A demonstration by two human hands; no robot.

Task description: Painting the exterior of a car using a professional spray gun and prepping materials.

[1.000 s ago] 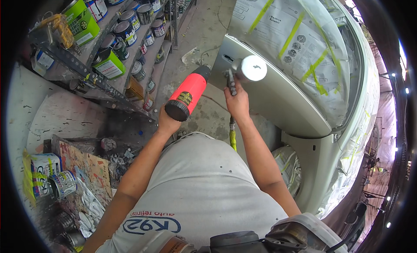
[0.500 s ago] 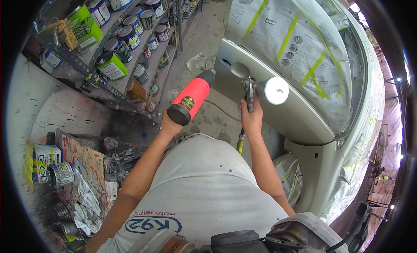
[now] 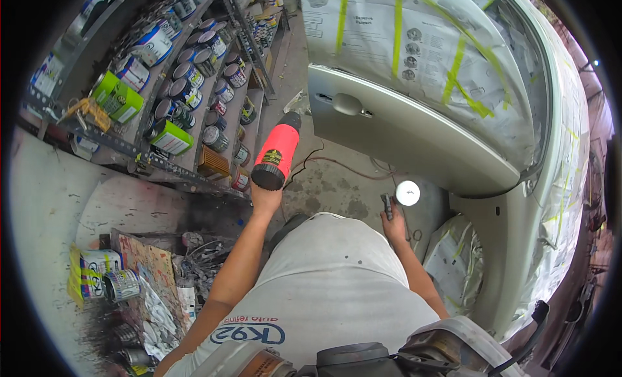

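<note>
My left hand [image 3: 267, 201] is closed around a red heat gun [image 3: 278, 150] with a black nozzle and black rear cap. Its nozzle points away from me, toward the gap between the shelves and the car door; its grip is hidden under the body. In my right hand [image 3: 392, 225] is a paint spray gun [image 3: 387, 207], held low near my side. A round white-topped cup [image 3: 407, 193] sits on the spray gun. The beige car door [image 3: 408, 137] stands open beyond my right hand, apart from both tools. The door has a handle recess [image 3: 346, 103].
Metal shelves [image 3: 194, 127] crowded with paint cans line the left. Masking film with yellow-green tape [image 3: 389, 34] covers the door's window. A hose [image 3: 330, 159] and a dark cord lie on the stained concrete floor. A paint-splattered board [image 3: 146, 260] and cans stand at lower left.
My right hand has drawn the spray gun back from the door, down toward my body. The heat gun has shifted slightly left in view, its nozzle now pointing more straight ahead. The view has turned.
</note>
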